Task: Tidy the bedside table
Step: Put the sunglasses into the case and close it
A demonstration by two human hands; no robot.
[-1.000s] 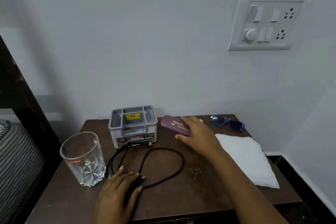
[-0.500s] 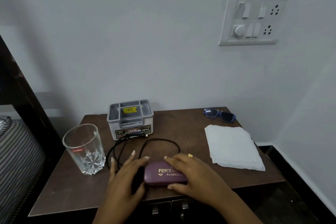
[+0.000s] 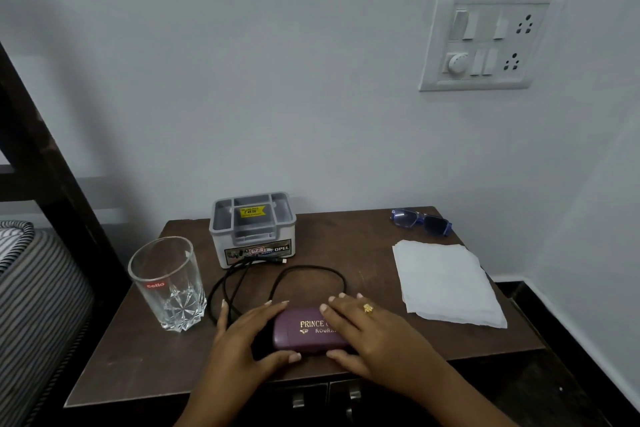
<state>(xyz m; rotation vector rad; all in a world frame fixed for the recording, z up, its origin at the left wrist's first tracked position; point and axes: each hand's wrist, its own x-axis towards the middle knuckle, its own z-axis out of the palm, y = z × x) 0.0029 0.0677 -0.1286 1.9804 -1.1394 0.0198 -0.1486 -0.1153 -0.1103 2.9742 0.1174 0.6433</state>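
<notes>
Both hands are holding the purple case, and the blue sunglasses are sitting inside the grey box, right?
No. The head view shows the blue sunglasses lying on the table at its back right corner, not inside the grey box. The left hand and right hand do hold the purple case.

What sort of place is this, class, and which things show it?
Probably a bedroom: a small dark bedside table stands against the wall, striped bedding and a dark bed frame show at its left, and a drinking glass stands on it.
</notes>
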